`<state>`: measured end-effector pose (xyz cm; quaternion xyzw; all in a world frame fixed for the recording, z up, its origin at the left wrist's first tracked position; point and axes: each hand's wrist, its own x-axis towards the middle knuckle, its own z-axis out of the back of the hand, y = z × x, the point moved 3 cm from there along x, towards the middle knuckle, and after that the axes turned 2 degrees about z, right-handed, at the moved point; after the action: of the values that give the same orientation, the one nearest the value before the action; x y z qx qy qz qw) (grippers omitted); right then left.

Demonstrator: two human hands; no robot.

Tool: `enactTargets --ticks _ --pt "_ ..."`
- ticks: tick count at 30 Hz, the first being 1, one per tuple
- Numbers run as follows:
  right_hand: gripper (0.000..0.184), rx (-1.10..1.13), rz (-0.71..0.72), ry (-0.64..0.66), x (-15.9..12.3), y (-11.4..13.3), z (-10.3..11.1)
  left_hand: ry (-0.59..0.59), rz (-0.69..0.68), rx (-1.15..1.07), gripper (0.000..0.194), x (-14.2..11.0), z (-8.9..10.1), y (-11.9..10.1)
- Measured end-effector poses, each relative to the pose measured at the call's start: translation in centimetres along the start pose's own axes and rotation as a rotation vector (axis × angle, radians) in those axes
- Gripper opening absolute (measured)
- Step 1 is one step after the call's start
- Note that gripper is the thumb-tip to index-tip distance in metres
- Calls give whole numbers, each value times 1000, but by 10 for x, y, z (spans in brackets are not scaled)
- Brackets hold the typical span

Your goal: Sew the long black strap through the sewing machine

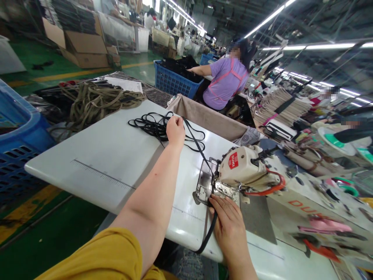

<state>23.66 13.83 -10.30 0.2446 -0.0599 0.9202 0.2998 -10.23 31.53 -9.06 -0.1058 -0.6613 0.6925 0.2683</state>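
Note:
A long narrow black strap (194, 137) runs from my left hand (175, 130) to the sewing machine (241, 167), under its needle area. My left hand is closed around the strap above the white table, next to a loose pile of the same black strap (151, 125). In front of the metal plate (203, 186), my right hand (229, 217) has its fingertips and thumb on the strap. From there the strap curves down over the table's front edge. The needle and the stitching point are too small to make out.
A heap of olive straps (96, 99) lies beyond the table's left end, with a blue basket (26, 136) beside it. A beige cloth trough (204, 116) borders the far edge. Behind it a person in purple (225, 79) reaches into another blue basket (176, 79).

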Motion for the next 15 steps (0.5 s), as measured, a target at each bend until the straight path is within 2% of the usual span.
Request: enactTargets --ticks 3,9,15 --pt "29 -7 10 -10 0 -1 1 -16 99 -135 18 4 -1 6" --pt "29 -6 9 -13 0 -1 0 -75 359 -568 21 7 -3 10" --pt "27 -11 13 -21 3 0 1 -161 435 -714 30 17 8 7"
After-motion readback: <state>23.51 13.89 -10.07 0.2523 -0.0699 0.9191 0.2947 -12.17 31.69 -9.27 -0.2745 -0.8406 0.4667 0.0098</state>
